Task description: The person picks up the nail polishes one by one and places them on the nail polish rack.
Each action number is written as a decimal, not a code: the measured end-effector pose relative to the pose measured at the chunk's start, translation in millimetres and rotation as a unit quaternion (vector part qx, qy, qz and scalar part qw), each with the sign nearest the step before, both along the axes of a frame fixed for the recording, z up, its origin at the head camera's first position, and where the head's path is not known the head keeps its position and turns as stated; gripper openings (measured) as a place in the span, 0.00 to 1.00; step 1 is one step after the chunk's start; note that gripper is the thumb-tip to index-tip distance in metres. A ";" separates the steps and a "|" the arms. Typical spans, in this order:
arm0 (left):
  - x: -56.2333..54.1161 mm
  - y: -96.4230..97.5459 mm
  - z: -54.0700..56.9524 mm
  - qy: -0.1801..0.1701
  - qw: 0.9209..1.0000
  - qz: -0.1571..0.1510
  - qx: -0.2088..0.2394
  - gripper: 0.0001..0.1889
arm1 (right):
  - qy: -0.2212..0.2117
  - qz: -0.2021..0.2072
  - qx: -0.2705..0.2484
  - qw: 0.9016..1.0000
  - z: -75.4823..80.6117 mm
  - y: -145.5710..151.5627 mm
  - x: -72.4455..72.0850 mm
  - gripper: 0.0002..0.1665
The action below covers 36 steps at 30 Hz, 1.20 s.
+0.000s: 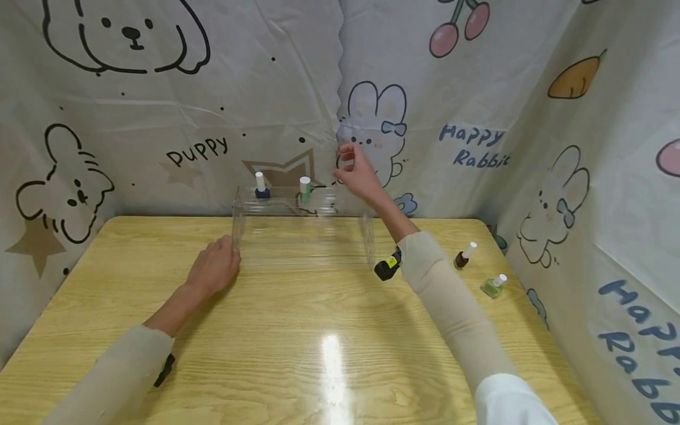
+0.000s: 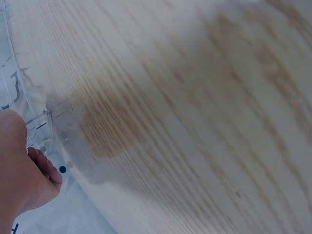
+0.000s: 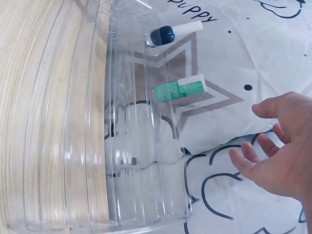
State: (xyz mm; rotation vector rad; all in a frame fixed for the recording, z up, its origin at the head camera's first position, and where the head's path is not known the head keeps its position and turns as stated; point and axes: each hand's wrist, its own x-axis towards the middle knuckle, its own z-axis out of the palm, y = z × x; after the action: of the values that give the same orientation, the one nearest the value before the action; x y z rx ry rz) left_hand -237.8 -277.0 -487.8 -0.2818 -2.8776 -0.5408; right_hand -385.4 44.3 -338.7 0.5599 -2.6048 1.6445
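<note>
While the left hand (image 1: 212, 267), fingers half-hidden, is gripping a transparent stepped rack (image 3: 148, 192), navy and green nail-polish bottles (image 1: 262, 193) are standing atop, right hand (image 1: 361, 175) hovering above, fingers apart.

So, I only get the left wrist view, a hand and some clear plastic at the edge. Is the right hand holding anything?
Observer: No, the right hand is empty in the right wrist view.
Operator: And does anything stand on the clear rack?
Observer: Yes, its top tier holds a dark blue bottle and a green bottle.
Operator: Any other bottles about?
Observer: Two more, a dark brown bottle and a light green bottle, are on the table to the right of the rack in the head view.
</note>
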 end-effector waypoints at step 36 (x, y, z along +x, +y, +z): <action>0.9 2.4 -1.6 -0.003 1.000 -0.007 0.010 0.11 | -0.061 -0.162 -0.053 0.983 -62.9 146.6 48.0 0.30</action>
State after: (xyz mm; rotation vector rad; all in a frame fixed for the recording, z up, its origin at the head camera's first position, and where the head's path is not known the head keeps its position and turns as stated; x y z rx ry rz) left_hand -237.0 -274.5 -489.3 -0.2969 -2.8761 -0.5730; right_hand -337.4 190.9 -401.5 0.0262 -2.4978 1.7398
